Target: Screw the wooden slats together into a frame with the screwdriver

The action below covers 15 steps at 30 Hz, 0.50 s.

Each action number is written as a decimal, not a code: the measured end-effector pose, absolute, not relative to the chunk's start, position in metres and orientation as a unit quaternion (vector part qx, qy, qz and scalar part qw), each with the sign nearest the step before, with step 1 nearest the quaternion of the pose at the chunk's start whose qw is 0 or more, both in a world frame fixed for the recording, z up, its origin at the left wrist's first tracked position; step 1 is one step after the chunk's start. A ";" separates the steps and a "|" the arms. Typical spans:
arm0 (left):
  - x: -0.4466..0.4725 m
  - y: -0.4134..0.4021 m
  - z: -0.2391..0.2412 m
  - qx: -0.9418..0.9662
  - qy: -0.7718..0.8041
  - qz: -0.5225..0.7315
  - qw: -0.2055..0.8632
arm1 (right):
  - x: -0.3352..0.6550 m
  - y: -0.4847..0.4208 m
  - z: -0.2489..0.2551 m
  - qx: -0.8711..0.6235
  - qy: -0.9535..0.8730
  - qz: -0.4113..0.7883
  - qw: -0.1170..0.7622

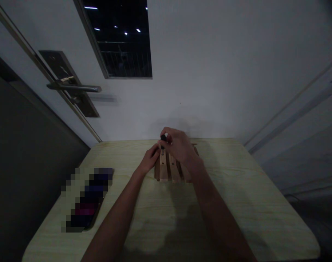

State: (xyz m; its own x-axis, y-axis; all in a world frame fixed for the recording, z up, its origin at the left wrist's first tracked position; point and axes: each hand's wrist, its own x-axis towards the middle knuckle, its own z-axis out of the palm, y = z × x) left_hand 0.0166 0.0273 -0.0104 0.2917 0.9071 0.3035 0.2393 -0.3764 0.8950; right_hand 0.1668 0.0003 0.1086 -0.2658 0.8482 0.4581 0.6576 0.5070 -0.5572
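Observation:
A small slatted wooden piece (163, 173) lies near the back of the table, with dark holes in its pale slats. My right hand (179, 145) is closed around a black-handled screwdriver (163, 138), held upright with its metal shaft pointing down at the left pale slat. Whether its tip sits on a screw is too small to tell. At the left edge of the wood, my left hand (151, 159) grips the piece with fingers bent against its side. My right hand and forearm hide much of the wood's right part.
The light wood-grain table (155, 225) stands against a white door (209, 72) with a metal handle (78, 88) and a dark window (122, 40). A dark, pixelated flat object (92, 198) lies on the table's left side.

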 end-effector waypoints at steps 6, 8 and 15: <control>0.017 0.024 -0.006 0.710 0.409 0.431 0.378 | 0.166 0.002 0.109 -0.475 -0.787 0.132 0.371; 0.016 0.024 -0.006 0.711 0.415 0.428 0.374 | 0.167 0.002 0.110 -0.479 -0.791 0.133 0.357; 0.015 0.027 -0.012 0.707 0.417 0.430 0.375 | 0.167 -0.002 0.111 -0.491 -0.792 0.129 0.339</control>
State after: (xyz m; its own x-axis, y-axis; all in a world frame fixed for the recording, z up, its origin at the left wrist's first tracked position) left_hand 0.0152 0.0274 -0.0123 0.2813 0.9130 0.2954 0.2672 -0.3701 0.8897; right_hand 0.1672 -0.0025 0.1113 -0.2878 0.8652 0.4107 0.6908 0.4846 -0.5366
